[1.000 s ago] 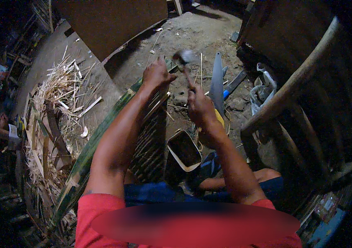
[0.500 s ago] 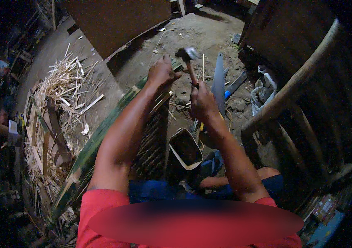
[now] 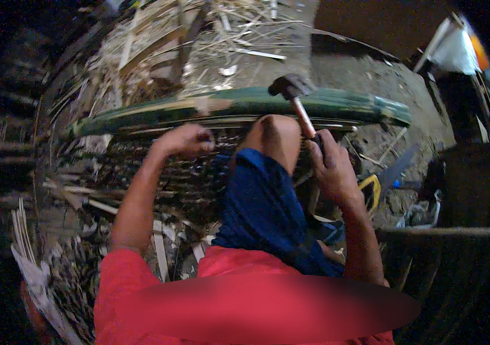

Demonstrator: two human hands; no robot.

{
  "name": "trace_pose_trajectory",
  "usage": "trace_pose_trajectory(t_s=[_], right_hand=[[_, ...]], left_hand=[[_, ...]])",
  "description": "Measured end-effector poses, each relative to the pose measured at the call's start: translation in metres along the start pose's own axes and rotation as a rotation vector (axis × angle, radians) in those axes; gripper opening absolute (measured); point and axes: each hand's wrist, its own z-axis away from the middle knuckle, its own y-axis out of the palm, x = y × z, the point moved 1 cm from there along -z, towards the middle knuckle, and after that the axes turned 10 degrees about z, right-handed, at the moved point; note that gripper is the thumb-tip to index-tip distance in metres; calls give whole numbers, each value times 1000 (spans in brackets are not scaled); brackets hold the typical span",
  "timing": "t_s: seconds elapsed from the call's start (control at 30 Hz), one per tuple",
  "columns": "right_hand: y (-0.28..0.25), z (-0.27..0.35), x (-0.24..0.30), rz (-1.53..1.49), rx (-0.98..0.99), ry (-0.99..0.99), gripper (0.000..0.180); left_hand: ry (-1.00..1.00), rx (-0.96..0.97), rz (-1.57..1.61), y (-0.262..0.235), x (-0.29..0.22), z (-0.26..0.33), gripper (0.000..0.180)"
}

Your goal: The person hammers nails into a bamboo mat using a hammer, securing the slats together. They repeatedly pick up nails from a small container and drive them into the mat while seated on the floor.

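Right hand (image 3: pixel 332 168): grip wrapped round the hammer (image 3: pixel 295 98) handle — head just above the pole.
Left hand (image 3: pixel 186 140): fisted beside the green bamboo pole (image 3: pixel 245 106) (contents unclear).
Risk: a glancing blow may hit the knee (image 3: pixel 273 135).

Dim, blurred, dark fisheye-warped edges

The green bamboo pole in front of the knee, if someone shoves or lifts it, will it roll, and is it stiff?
The green bamboo pole looks round and long, so it would probably roll if pushed sideways. It looks thick, so it is likely stiff. The right hand holds a hammer over it; the left hand is beside it.
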Motion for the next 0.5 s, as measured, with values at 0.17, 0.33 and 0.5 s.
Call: trace_pose_trajectory(t_s=[0.17, 0.33, 0.5], right_hand=[[34, -23, 66, 98, 1, -497, 26], [65, -25, 81, 56, 141, -388, 23], [65, -19, 79, 57, 224, -215, 30]], left_hand=[[-515, 214, -226, 123, 146, 40, 36], [-642, -93, -92, 209, 214, -9, 33], [-742, -266, -30, 230, 238, -44, 31]])
